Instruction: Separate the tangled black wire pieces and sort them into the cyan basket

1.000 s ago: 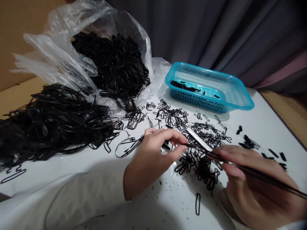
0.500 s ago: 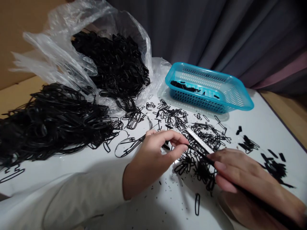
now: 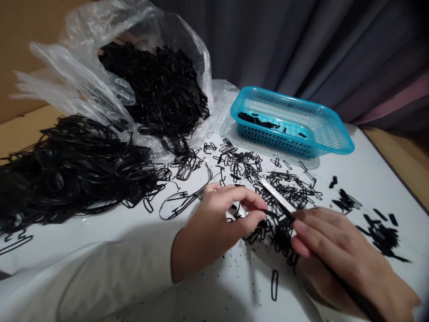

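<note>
My left hand (image 3: 223, 214) pinches a small flat black piece (image 3: 271, 213) between thumb and forefinger, above a scatter of thin black loops (image 3: 291, 190). Close by, my right hand (image 3: 338, 250) is closed round a slim knife, its pale narrow blade (image 3: 276, 193) pointing up and left over the loops. A long black bar (image 3: 351, 290) runs out under the right palm toward the bottom edge; whether it is the knife's handle or a strip, I cannot tell. The tips of the two hands are a short way apart.
A clear plastic bag (image 3: 197, 49) spills black moulded strips, with a tangled heap (image 3: 77, 174) at left. A blue basket (image 3: 335, 129) at the back holds some black pieces. Small flat black pieces (image 3: 385, 235) lie at right, and a single loop (image 3: 275, 285) lies in front.
The dark strip that spanned between both hands no longer joins them; a short piece shows at my left fingertips. My right hand has shifted slightly left, and the left fingertips slightly down.
</note>
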Available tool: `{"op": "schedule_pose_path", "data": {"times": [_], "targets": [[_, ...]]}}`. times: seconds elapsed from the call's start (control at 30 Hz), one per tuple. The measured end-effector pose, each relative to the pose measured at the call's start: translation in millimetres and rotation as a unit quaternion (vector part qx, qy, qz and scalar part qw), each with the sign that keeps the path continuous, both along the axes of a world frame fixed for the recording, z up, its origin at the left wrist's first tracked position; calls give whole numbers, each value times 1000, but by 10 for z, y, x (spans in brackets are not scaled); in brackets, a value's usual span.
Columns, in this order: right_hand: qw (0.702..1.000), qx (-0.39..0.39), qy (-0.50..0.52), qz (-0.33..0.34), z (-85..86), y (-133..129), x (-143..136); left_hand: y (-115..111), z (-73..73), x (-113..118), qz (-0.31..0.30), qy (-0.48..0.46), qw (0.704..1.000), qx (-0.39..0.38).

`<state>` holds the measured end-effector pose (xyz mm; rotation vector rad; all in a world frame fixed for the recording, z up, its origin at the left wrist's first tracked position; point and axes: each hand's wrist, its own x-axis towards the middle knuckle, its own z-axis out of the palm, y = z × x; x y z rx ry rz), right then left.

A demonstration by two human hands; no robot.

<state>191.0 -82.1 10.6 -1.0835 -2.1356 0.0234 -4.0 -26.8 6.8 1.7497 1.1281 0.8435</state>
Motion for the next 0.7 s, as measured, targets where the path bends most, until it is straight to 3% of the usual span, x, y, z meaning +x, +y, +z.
{"op": "schedule_pose_path", "data": {"times": [0.07,0.23,0.43,0.7], "targets": [[1000,-2,-3,19,3,78,47,-9,-2,-7,-4,1,1000,18],[985,90,147,-12,-4,121,-101,13,-2,-33,23,6,999,33],[974,51,221,7,-51,60,-199,20,15,-42,14,1,998,62],[981,2,193,18,-57,12,-108,9,13,-42,1,-3,998,65]]}}
